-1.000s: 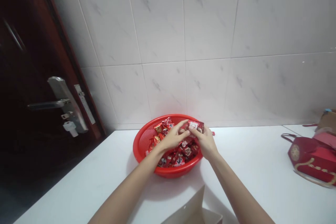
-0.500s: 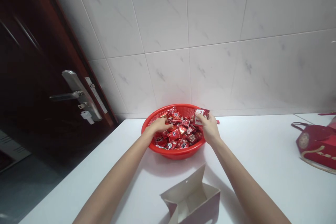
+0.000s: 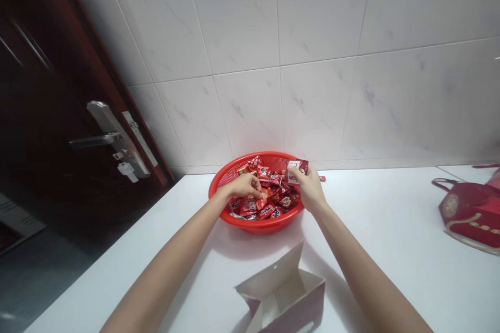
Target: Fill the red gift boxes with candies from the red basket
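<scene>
A red plastic basket (image 3: 258, 226) with perforated sides holds many small wrapped candies (image 3: 273, 179), mostly red with dark or white print. My left hand (image 3: 244, 186) reaches in over the left rim. Its fingers are closed on an orange-red wrapped candy (image 3: 264, 199) lying among the others. At the right rim, my right hand (image 3: 310, 187) grips a red-and-white candy packet (image 3: 292, 174) between thumb and fingers. A red strip sticks out behind that hand. Nearer to me, between my forearms, an open paper gift box (image 3: 285, 296) shows its pale inside.
The white table (image 3: 375, 229) meets a marbled tile wall (image 3: 250, 99) behind the basket. To the right lies a dark red gift box (image 3: 472, 213) with a cord handle and gold trim. A dark wooden door (image 3: 47, 104) with a lever handle and keys stands at left.
My left hand has moved slightly right and further into the basket, and its fingers have closed on a candy. Some candies have shifted. My right hand still holds its packet; the view has shifted slightly.
</scene>
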Motion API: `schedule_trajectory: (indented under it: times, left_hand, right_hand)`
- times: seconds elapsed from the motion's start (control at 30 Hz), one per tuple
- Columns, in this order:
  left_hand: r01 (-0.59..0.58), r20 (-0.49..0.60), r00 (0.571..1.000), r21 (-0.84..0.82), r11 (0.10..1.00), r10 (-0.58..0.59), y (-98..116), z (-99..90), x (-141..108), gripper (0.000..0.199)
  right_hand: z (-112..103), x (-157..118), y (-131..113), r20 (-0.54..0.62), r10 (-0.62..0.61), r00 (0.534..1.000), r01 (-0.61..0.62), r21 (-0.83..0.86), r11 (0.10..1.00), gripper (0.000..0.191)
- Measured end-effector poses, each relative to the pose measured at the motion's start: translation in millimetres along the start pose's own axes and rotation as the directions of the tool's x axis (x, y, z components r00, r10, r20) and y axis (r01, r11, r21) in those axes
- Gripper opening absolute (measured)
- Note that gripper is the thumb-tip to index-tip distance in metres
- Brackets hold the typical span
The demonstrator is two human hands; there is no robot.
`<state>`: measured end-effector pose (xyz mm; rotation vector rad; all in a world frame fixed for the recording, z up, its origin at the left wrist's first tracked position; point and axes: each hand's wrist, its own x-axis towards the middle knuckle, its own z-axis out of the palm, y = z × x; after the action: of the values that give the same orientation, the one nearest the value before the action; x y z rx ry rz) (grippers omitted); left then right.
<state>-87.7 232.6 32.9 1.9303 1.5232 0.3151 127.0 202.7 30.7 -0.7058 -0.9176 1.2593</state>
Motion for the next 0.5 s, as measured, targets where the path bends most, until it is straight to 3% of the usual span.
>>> schedule_trajectory:
  times: [0.2,0.33,0.5]
  left_hand:
    - [-0.111,-0.036,0.994,-0.123,0.986,0.107,-3,-1.3,1,0.048]
    - [-0.154,0.032,0.987,-0.139,0.978,0.160,-2,-4.4,-3,0.036]
    - [-0.199,-0.043,0.980,-0.185,0.963,0.194,5,-6.5,-10,0.033]
  right_hand:
    - [-2,2,4,0.020,-0.023,1.000,0.024,-0.022,0.999,0.031]
    - [-1,2,3,0.025,0.004,1.000,-0.004,-0.005,1.000,0.033]
    - [-1,1,2,0.034,0.006,0.999,-0.005,-0.016,1.000,0.032]
